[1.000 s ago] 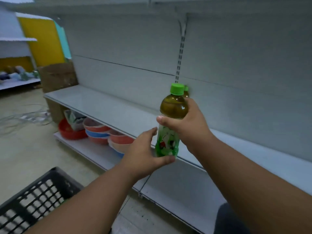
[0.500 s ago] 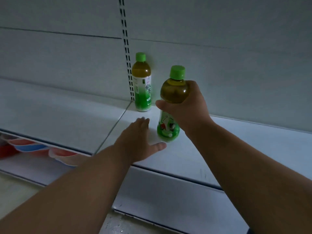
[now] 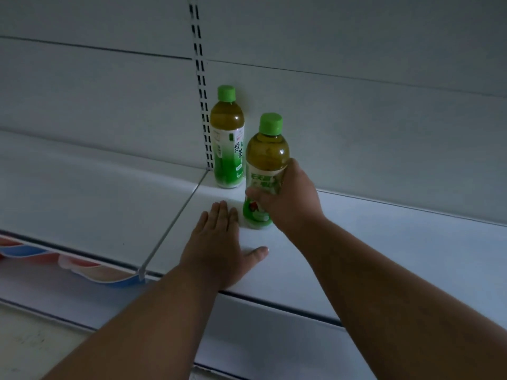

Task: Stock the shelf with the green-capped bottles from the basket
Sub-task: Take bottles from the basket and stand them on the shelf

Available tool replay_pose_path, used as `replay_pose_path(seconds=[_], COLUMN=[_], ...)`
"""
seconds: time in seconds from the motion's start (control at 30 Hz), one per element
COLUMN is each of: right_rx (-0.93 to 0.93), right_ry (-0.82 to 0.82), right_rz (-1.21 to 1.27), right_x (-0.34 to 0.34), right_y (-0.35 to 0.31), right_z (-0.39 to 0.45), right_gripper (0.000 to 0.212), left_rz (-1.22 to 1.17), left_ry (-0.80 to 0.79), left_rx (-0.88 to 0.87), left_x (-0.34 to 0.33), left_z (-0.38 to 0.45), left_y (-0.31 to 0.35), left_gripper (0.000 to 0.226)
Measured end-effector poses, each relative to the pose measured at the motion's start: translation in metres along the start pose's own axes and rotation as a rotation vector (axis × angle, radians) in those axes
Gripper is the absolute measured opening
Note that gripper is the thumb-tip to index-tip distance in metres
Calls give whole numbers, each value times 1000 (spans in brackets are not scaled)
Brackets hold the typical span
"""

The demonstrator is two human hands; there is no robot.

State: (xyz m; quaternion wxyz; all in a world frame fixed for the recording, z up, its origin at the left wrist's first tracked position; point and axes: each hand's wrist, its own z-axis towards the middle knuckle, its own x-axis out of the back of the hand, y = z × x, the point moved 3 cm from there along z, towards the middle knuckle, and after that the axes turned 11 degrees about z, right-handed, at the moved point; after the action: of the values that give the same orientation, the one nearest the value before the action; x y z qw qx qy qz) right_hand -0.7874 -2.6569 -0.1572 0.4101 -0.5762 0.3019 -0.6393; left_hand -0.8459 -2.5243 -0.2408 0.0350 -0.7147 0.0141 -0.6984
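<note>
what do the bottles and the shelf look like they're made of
Bottle held by the right hand: clear glossy plastic, tea visible inside, printed film label. Rear bottle: same look. Shelf: probably white painted sheet metal, smooth, thin folded edges.

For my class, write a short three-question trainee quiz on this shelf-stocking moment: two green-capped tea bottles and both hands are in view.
1. True or false: the left hand grips a bottle.
2. Which hand holds the nearer green-capped plastic tea bottle? A) left B) right C) neither
3. Fill in: the farther green-capped plastic tea bottle stands upright by the white back panel, next to the slotted metal ____.

Key:
1. False; it lies flat on the white metal shelf.
2. B; the right hand wraps its label.
3. upright
</note>
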Motion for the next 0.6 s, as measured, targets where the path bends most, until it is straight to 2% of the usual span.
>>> replay_pose_path(seconds=[0.3,0.5,0.6], right_rx=[-25,-13,-28], right_ry=[51,52,59], right_rz=[-10,-6,21], right_x=[-17,-24,-21], right_y=[-7,-1,2], right_z=[78,87,73], right_gripper=[71,74,80], left_rz=[10,-7,-11], left_ry=[9,20,-3], left_rx=[-7,-7,-6], left_x=[-4,-7,-7], left_z=[0,1,2], left_y=[-1,-1,-1], left_gripper=[111,120,114])
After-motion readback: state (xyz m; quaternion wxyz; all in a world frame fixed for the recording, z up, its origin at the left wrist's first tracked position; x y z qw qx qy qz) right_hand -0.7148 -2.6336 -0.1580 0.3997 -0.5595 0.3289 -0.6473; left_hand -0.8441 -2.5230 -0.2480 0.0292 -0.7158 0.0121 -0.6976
